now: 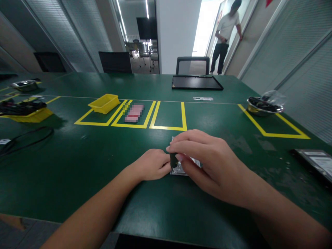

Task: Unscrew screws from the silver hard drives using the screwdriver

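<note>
A silver hard drive (179,169) lies flat on the green table in front of me, mostly covered by my hands. My right hand (207,157) is closed over it, thumb and fingertips pinching the dark handle of a screwdriver (173,160). The screwdriver stands nearly upright over the drive's left part; whether its tip sits in a screw is too small to tell. At the drive's left edge, my left hand (154,165) rests on the table with curled fingers against the drive. Its fingertips are partly hidden.
Yellow tape outlines (168,128) mark the table, with a yellow tray (105,103) and a pixelated pink item (135,113). A metal bowl (264,107) and another drive (315,164) lie right; a cable-filled yellow tray (31,115) left. A black-framed panel (197,83) lies behind. A person (226,31) stands by the door.
</note>
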Demonstrator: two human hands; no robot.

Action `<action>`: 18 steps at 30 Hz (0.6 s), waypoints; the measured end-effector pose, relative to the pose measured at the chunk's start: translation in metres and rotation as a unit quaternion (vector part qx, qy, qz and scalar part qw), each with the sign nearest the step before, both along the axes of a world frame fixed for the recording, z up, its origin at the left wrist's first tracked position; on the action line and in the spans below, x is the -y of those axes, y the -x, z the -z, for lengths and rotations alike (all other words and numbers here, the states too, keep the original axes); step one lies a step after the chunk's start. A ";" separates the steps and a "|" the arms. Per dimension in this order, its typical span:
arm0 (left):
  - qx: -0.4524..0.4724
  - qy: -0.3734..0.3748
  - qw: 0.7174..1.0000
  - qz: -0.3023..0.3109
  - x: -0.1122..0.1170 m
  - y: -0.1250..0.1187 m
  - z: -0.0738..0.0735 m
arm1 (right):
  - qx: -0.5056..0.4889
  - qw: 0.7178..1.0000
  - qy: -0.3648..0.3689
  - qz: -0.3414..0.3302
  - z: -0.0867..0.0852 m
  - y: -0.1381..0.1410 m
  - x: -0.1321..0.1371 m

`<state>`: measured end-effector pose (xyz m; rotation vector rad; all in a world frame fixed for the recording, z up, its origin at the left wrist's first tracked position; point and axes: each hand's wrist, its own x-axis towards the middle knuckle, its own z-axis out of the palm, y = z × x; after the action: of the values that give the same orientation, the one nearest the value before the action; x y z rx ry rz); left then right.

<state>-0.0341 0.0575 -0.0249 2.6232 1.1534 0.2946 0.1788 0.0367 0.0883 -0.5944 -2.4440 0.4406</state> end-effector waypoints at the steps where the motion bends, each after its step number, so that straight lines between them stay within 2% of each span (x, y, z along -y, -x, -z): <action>1: -0.003 -0.007 1.000 -0.004 0.000 0.000 0.000 | -0.002 1.000 0.000 0.001 0.000 0.000 0.000; 7: -0.014 -0.031 0.999 0.001 0.000 0.001 0.000 | 0.004 1.000 0.006 0.005 0.000 0.000 0.000; 18: -0.024 -0.021 0.999 0.008 0.001 0.000 -0.003 | 0.002 1.000 0.013 0.004 0.000 0.000 0.000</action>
<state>-0.0337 0.0565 -0.0223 2.6877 1.1527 0.2574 0.1785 0.0362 0.0880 -0.6168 -2.4411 0.4680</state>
